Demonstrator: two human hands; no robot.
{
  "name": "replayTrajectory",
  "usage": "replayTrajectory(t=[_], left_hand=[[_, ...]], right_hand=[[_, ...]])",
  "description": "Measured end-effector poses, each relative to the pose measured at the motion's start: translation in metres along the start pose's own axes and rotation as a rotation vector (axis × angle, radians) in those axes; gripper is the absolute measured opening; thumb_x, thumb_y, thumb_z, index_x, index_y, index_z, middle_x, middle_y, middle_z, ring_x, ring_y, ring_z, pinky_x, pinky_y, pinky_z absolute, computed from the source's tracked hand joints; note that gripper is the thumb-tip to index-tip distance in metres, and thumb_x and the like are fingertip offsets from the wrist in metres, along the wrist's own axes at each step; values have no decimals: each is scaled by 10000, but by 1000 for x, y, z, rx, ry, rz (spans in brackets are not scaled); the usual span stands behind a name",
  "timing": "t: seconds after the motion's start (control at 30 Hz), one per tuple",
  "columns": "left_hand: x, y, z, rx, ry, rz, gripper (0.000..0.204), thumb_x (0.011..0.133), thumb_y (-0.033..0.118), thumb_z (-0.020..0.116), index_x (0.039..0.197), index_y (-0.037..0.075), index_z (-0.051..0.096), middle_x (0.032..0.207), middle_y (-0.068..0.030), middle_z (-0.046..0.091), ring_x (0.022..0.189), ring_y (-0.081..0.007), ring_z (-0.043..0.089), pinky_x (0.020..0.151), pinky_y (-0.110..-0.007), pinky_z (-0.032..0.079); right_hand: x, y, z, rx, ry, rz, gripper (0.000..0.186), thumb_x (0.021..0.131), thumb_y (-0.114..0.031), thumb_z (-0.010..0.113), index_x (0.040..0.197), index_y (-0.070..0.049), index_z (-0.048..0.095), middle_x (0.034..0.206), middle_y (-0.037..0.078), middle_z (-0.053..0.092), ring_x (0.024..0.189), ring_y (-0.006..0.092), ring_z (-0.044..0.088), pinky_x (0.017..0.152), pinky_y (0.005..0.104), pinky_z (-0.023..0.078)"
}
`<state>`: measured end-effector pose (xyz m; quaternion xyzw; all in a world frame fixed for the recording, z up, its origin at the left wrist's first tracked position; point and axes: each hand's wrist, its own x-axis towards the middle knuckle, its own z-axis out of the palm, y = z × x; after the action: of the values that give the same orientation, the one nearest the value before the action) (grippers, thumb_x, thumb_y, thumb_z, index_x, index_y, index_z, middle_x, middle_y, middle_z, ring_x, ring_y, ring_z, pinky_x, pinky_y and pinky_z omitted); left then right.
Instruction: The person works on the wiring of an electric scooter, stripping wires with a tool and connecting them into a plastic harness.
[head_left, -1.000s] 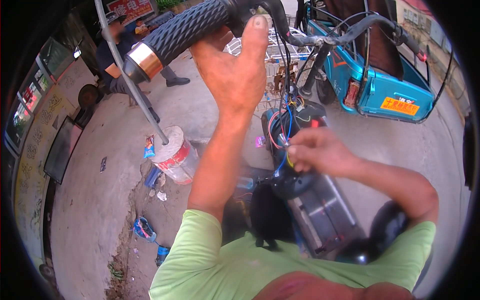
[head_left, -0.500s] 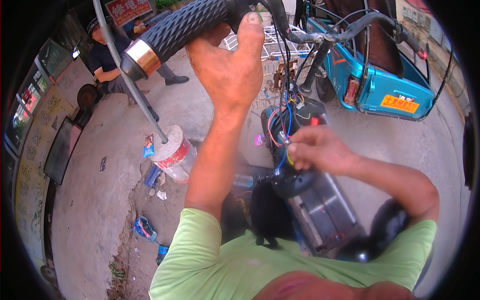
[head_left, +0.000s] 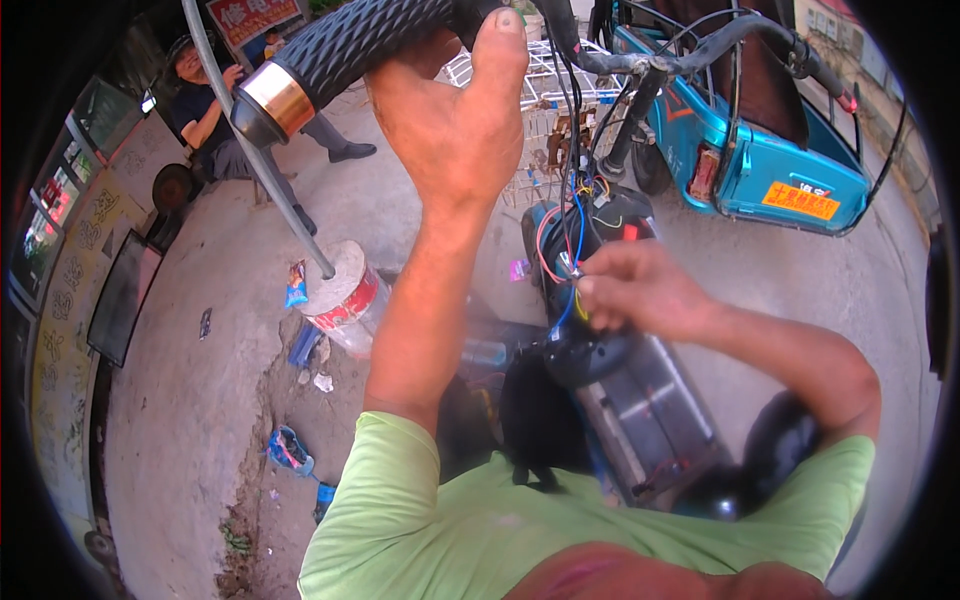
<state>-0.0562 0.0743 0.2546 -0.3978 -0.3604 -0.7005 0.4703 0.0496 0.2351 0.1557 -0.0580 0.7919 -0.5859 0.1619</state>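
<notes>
My left hand (head_left: 450, 140) is raised, wrapped from below around the black ribbed handlebar grip (head_left: 365, 50) with its copper-coloured end ring. Its thumb points up beside the control housing. Low and to the right, my right hand (head_left: 640, 285) is closed in a pinch on a small silvery piece (head_left: 572, 270) among loose coloured wires (head_left: 580, 220). What exactly this piece is cannot be made out. The wires run down from the handlebar (head_left: 700, 65) to the opened front of an electric scooter. Below them lies the scooter's dark metal floor section (head_left: 650, 410).
A white wire basket (head_left: 540, 130) hangs ahead of the handlebar. A blue cargo tricycle (head_left: 760, 170) stands far right. On the left, a pole rises from a red-and-white concrete base (head_left: 345, 290). A person (head_left: 205, 120) sits far left. Litter (head_left: 290, 450) lies on the ground.
The handlebar grip and my left hand have shifted slightly up and left. My right hand stays pinched at the wires. The seated person has lifted a hand toward the head.
</notes>
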Motion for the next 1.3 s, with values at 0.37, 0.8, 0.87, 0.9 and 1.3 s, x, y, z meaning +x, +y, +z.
replayTrajectory(t=[0.37, 0.8, 0.87, 0.9, 1.3], left_hand=[[0, 22, -14, 136, -129, -213, 458, 911, 61, 751, 1286, -58, 516, 1164, -97, 621, 1061, -149, 589, 939, -288, 474], [-226, 55, -179, 157, -635, -1032, 815, 815, 453, 852, 1409, -7, 535, 1332, -164, 631, 1270, -301, 596, 1113, -456, 429], [-232, 60, -167, 107, -559, -1136, 713, 860, 385, 824, 1390, -4, 548, 1264, -140, 652, 1222, -268, 614, 1080, -432, 451], [-232, 59, -165, 105, -546, -1137, 713, 860, 385, 824, 1390, -4, 548, 1264, -140, 652, 1222, -268, 614, 1080, -432, 451], [-221, 51, -163, 41, -267, -1336, 111, 963, 85, 663, 1012, -3, 708, 1034, -86, 719, 996, -165, 670, 912, -352, 521]], right_hand=[[3, 6, -2, 45, -13, 4, 233, 1016, -221, 648, 1045, 8, 681, 888, 34, 714, 728, 88, 678, 649, 242, 548], [6, 7, -2, 48, 82, -28, 246, 1006, -225, 656, 1078, 9, 686, 898, 43, 726, 740, 95, 686, 666, 257, 550], [6, 6, -3, 36, 74, -27, 255, 1002, -233, 663, 1079, 10, 685, 896, 43, 726, 745, 98, 686, 668, 258, 549], [6, 6, -3, 32, 70, -30, 265, 998, -240, 670, 1081, 11, 684, 894, 43, 725, 750, 101, 686, 670, 259, 548], [12, 15, -9, 29, 111, 4, 266, 988, -249, 687, 1091, -4, 682, 885, 34, 724, 734, 102, 680, 660, 253, 540]])
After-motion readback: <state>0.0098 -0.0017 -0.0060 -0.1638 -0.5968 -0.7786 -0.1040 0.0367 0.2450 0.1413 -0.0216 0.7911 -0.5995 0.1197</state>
